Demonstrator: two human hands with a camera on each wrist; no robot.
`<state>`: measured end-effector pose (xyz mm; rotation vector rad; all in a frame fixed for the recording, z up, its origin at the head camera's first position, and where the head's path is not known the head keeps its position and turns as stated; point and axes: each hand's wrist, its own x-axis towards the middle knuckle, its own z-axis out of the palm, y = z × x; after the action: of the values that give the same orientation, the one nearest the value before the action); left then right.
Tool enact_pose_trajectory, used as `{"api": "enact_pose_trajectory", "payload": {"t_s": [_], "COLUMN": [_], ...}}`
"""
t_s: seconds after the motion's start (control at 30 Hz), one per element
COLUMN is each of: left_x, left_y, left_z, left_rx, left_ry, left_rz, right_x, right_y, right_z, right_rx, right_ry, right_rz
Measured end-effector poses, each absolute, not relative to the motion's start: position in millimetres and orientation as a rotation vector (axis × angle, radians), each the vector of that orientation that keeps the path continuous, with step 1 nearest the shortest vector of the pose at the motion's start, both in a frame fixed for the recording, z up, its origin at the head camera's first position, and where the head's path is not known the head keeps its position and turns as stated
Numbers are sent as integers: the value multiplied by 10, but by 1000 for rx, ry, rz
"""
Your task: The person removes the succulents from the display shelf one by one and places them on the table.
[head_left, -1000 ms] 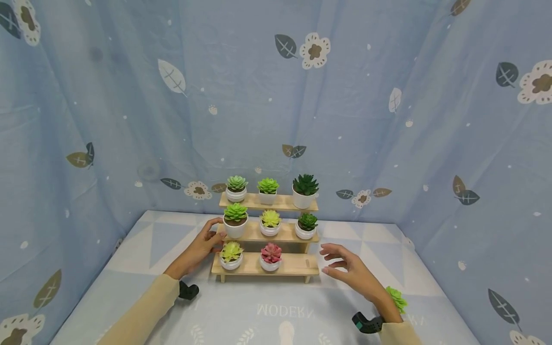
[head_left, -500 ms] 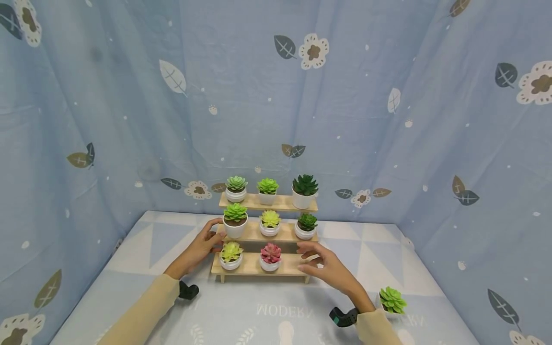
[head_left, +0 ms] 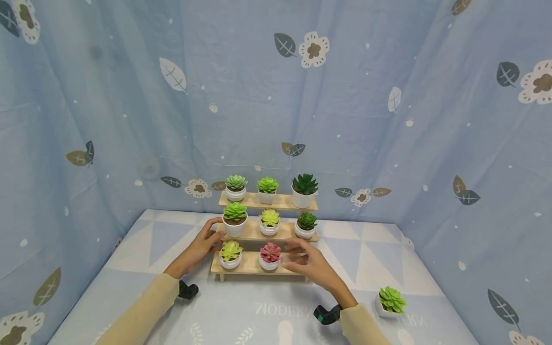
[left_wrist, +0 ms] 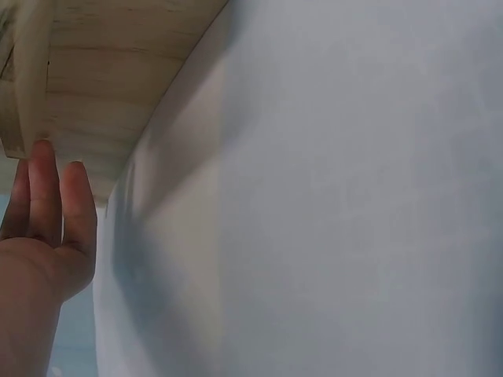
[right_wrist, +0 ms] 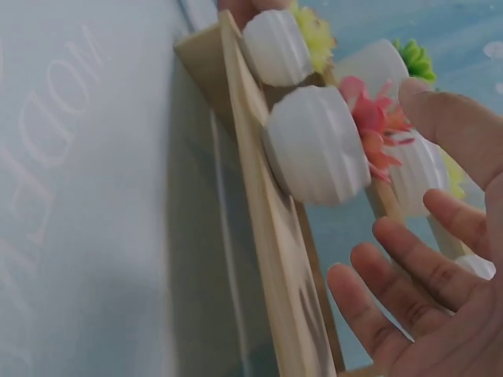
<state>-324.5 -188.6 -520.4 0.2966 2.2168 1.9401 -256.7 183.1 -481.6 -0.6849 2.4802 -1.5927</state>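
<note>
A three-tier wooden stand [head_left: 254, 271] holds several potted succulents. At its left end is my left hand [head_left: 201, 247], thumb and fingers gripping the edge of the middle tier beside a green succulent in a white pot [head_left: 235, 225]. In the left wrist view, fingertips of the left hand [left_wrist: 49, 204] touch the pale wood. My right hand [head_left: 312, 263] is at the right of the bottom tier, fingers spread and holding nothing. Just left of its fingertips stands the pink succulent [head_left: 270, 254] in a white pot. The right wrist view shows a gap between that pot [right_wrist: 318, 145] and the right hand [right_wrist: 424, 290].
A yellow-green succulent [head_left: 230, 253] is on the bottom tier's left. Off to the right on the patterned tablecloth [head_left: 345, 249] sits a green succulent in a white square pot [head_left: 390, 303]. A blue curtain [head_left: 258, 96] surrounds the table.
My right hand has moved left, from beyond the stand's right end to close beside the pink succulent. The square-potted succulent behind that arm came into view. The left hand has stayed in place.
</note>
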Motion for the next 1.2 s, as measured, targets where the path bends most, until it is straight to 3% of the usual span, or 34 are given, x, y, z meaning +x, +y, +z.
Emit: {"api": "enact_pose_trajectory", "payload": {"t_s": [0.33,1.2], "left_x": [-3249,-3244], "left_y": [-1886,-1865], "left_z": [-5204,-5174], "left_rx": [288,300], "left_ry": [2236,2232], "left_rz": [1928,1910], "right_x": [-2662,-2699], "right_y": [1667,1437], "right_z": [-5003,-5036], "right_rx": [-725,-572], "right_ry": [2500,2635], "right_rz": [-1598,-1482]}}
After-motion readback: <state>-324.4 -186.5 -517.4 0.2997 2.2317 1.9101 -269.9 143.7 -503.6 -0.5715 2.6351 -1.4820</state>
